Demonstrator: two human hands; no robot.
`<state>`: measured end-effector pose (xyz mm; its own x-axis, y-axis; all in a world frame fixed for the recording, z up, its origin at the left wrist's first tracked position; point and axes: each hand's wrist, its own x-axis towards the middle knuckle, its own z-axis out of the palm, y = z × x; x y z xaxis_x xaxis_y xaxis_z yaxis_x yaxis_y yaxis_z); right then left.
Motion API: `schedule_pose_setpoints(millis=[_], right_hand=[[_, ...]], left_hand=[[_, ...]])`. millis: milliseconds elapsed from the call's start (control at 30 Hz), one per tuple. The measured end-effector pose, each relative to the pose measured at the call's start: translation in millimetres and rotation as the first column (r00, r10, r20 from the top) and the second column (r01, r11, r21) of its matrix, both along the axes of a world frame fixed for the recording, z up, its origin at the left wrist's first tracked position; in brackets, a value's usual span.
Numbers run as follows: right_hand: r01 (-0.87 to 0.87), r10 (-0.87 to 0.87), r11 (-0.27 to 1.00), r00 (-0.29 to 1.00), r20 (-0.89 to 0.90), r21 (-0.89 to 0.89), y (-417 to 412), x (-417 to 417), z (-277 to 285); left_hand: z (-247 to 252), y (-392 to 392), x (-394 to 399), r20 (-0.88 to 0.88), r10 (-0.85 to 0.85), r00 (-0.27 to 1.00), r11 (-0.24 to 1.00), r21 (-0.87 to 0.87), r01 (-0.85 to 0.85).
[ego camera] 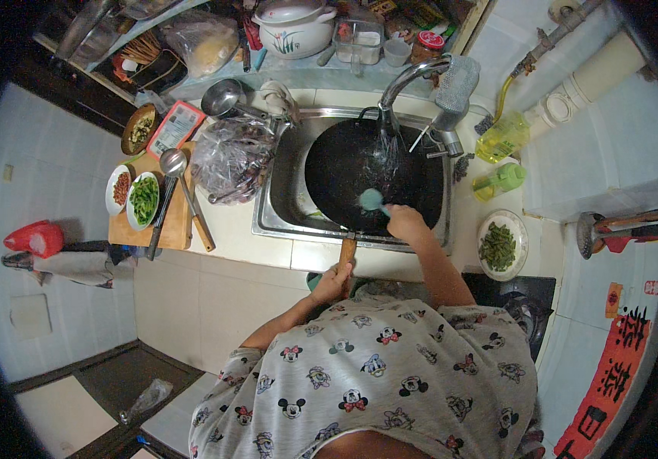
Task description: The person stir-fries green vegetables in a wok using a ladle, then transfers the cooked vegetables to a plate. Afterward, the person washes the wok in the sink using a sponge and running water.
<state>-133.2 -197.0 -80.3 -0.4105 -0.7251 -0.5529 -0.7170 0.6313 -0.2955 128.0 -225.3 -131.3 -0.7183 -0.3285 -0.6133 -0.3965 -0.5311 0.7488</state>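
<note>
A large black wok (335, 166) rests over the stainless steel sink (289, 201), tilted within its rim. Water runs from the curved faucet (415, 72) into the wok. My left hand (332, 284) grips the wok's wooden handle (347, 252) at the counter's front edge. In my right hand (410, 225) is a pale green scrub brush (371, 199), its head down against the wok's inside near the front. My right fingers hide most of the brush's handle.
Left of the sink lie a clear plastic bag (231, 160), a ladle (185, 183) and a cutting board (180, 224) with a plate of chopped green peppers (144, 199). To the right stand a plate of cut green beans (496, 246), a green-lidded bottle (498, 182) and a yellow dish soap bottle (503, 137).
</note>
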Motion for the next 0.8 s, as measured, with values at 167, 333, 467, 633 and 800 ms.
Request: schedule_pose_setpoints(millis=[167, 333, 467, 633, 800], right_hand=[[0.033, 0.032, 0.953, 0.978, 0.207, -0.302, -61.9, -15.2, -40.2], [0.219, -0.226, 0.974, 0.958, -0.177, -0.058, -65.3, -44.6, -21.1], [-0.058, 0.073, 0.996, 0.965, -0.251, 0.066, -17.1, -33.1, 13.0], [-0.250, 0.231, 0.965, 0.953, -0.197, -0.081, -23.2, -25.3, 10.3], [-0.180, 0.053, 0.959, 0.872, -0.487, -0.219, -63.1, -67.2, -4.7]], left_hand=[[17.8, -7.7, -7.4, 0.097, -0.071, 0.993, 0.992, -0.101, 0.081], [-19.1, -4.4, 3.2, 0.080, -0.064, 0.995, 0.992, -0.101, 0.071], [-14.4, -2.7, 5.1, 0.054, -0.048, 0.997, 0.999, 0.024, 0.047], [-14.7, -5.5, 1.7, 0.056, -0.069, 0.996, 0.997, -0.025, 0.070], [-18.8, -6.2, 2.9, 0.076, -0.086, 0.993, 0.989, -0.111, 0.095]])
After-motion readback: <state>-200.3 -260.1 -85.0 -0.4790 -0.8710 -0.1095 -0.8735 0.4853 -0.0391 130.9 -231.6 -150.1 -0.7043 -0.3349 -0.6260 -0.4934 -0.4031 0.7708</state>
